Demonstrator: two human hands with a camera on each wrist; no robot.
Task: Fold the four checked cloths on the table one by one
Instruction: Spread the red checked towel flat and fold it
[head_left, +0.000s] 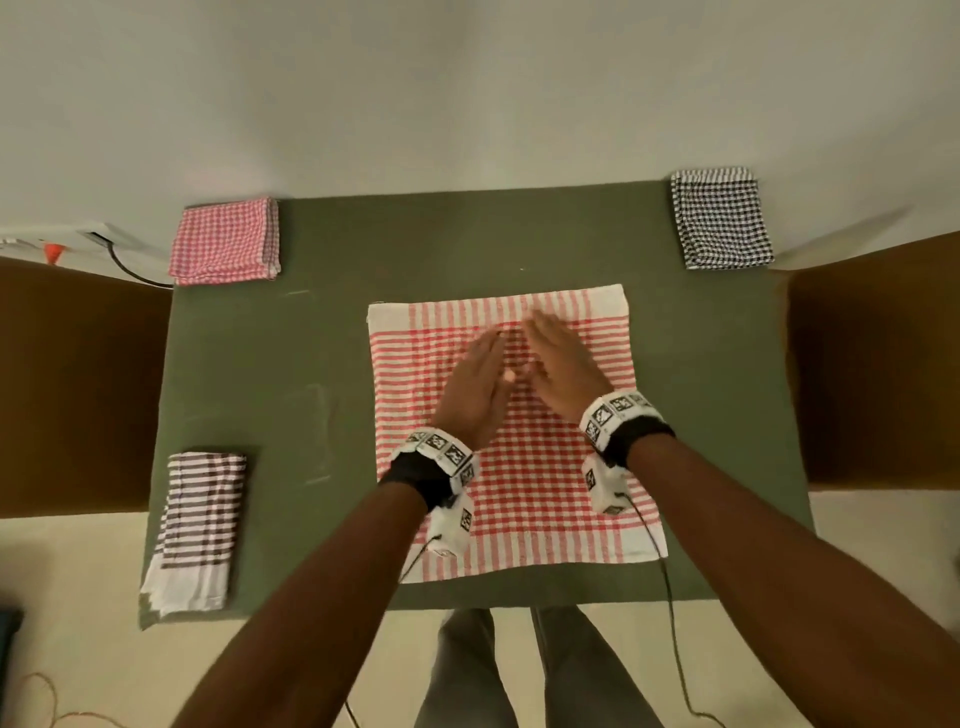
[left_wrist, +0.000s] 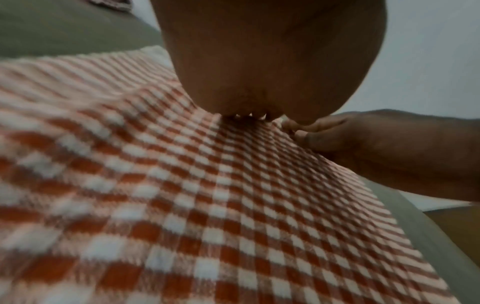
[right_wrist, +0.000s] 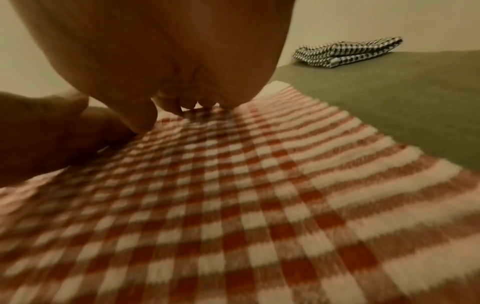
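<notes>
A red-and-white checked cloth (head_left: 545, 467) lies spread flat in the middle of the green table (head_left: 322, 338). Both hands rest palm down on its far half, side by side with straight fingers. My left hand (head_left: 480, 382) lies just left of my right hand (head_left: 561, 358), thumbs nearly touching. In the left wrist view the left hand (left_wrist: 259, 82) presses the red-and-white cloth (left_wrist: 182, 195), with the right hand's fingers (left_wrist: 337, 131) beside it. The right wrist view shows the right hand (right_wrist: 168, 72) flat on the same cloth (right_wrist: 246, 205).
Three folded cloths lie on the table's corners: a pink checked one (head_left: 226, 241) far left, a black-and-white checked one (head_left: 719, 218) (right_wrist: 348, 52) far right, a brown-striped one (head_left: 197, 530) near left. Brown surfaces (head_left: 78, 384) flank the table. Cables trail from my wrists.
</notes>
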